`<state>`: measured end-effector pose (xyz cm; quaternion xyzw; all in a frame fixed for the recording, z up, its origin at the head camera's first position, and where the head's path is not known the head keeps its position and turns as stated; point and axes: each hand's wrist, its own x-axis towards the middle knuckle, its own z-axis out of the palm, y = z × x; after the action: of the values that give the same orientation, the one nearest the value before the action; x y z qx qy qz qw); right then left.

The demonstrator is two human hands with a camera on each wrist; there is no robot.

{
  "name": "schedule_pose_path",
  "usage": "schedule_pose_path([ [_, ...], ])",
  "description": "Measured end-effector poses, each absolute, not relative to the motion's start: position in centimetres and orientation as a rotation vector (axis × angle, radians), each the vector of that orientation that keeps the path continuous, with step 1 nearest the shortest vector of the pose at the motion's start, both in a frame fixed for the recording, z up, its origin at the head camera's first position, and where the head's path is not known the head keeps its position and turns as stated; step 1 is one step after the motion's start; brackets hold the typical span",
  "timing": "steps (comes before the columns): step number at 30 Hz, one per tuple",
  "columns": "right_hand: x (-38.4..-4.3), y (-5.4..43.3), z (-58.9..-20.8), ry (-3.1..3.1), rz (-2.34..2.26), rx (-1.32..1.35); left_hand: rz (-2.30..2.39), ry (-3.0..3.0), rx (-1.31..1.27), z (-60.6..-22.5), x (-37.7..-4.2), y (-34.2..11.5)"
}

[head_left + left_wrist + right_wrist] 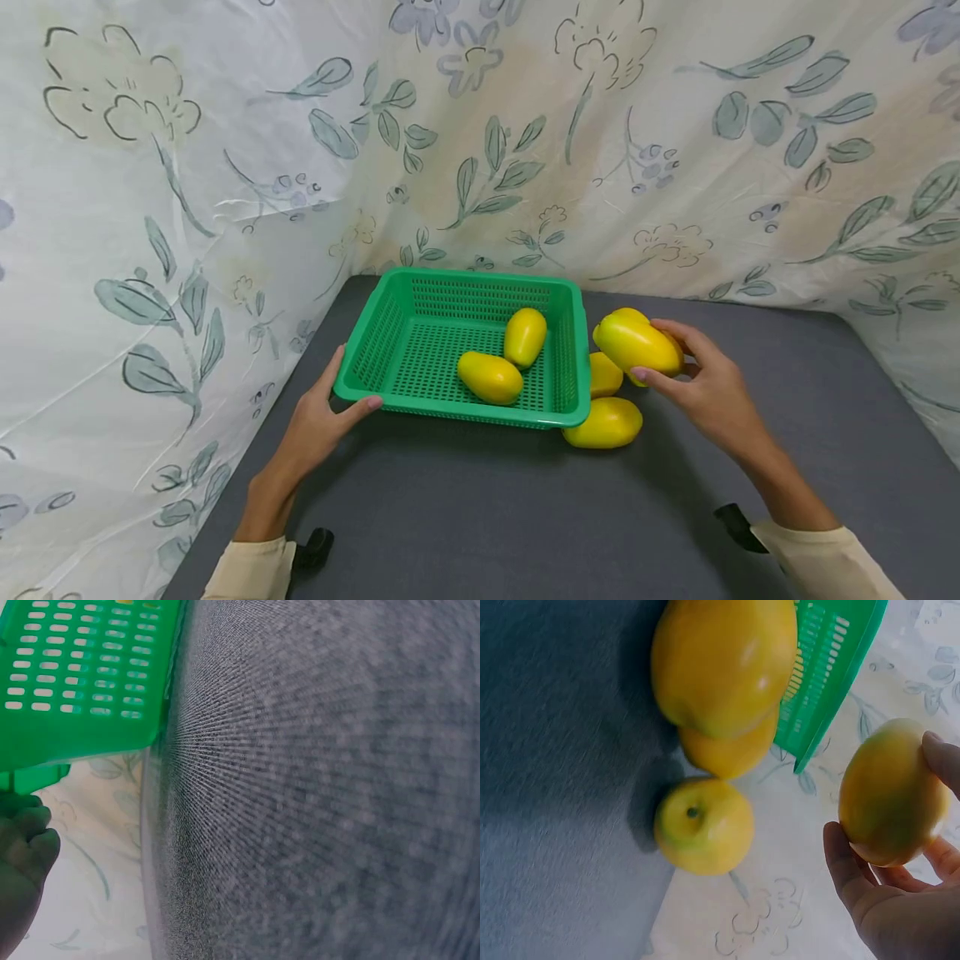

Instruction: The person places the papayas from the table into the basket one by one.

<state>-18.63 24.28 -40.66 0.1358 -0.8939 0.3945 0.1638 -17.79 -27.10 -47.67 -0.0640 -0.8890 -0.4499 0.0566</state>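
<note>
My left hand (318,421) grips the front left corner of a green plastic basket (375,343), thumb on the front rim and fingers along the side. Two yellow mangoes lie inside, one upright in view (525,337) and one sideways (490,377). To the right of the basket, my right hand (708,387) holds another mango (637,340) up between thumb and fingers. Below it on the table are a front mango (604,423), a middle mango (604,375) partly hidden by the basket, and a mango with its stem end showing (705,829), mostly covered in the head view.
A dark grey cloth (465,508) covers the table. Pale floral fabric (480,133) hangs behind it and along the left side. Dark straps with small black devices (313,550) sit at both wrists, by the cream sleeves (251,571).
</note>
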Motion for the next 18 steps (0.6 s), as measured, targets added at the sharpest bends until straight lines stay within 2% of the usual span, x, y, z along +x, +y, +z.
schedule_pose_path([
  [18,-17.8,20.5,-41.0,-2.591,1.173,0.468,-1.368,-2.686,-0.211,-47.8,-17.8,-27.3],
])
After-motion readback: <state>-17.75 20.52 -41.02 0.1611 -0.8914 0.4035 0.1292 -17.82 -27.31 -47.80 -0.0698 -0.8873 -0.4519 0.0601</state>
